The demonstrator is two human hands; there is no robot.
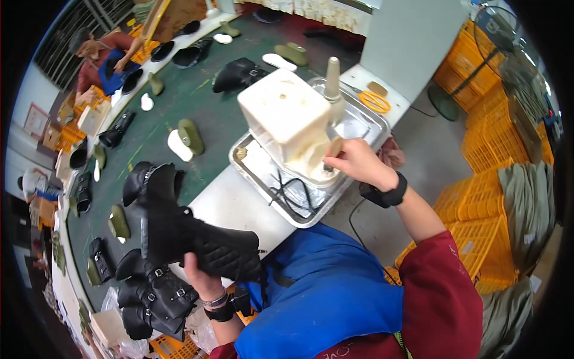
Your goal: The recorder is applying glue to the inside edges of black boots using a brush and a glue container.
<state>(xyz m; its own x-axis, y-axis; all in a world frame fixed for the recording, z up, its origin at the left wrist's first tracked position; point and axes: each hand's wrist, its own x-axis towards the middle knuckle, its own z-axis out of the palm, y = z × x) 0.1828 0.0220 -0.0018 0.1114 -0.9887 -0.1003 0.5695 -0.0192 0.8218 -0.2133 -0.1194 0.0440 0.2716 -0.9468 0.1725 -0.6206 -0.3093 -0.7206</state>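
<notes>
My left hand point(203, 279) grips a black boot point(206, 242) by its quilted shaft, and the boot lies tilted on its side above the near edge of the table. My right hand point(359, 163) pinches a small tan piece point(336, 145) at the low front lip of a white plastic dispenser point(285, 106). What the piece is cannot be told. The dispenser stands in a metal tray point(311, 222) beside a whitish bottle point(333, 84) with a tall nozzle. Black cord-like strips point(293, 194) lie in the tray's near end.
Several black buckled boots point(156, 290) lie at the near left. Green shoe lasts point(190, 136) and white insoles point(179, 145) are spread along the green belt point(152, 128). Orange-handled scissors point(374, 102) rest beyond the tray. Orange crates point(478, 221) are stacked on the right. A co-worker point(107, 60) sits across, far left.
</notes>
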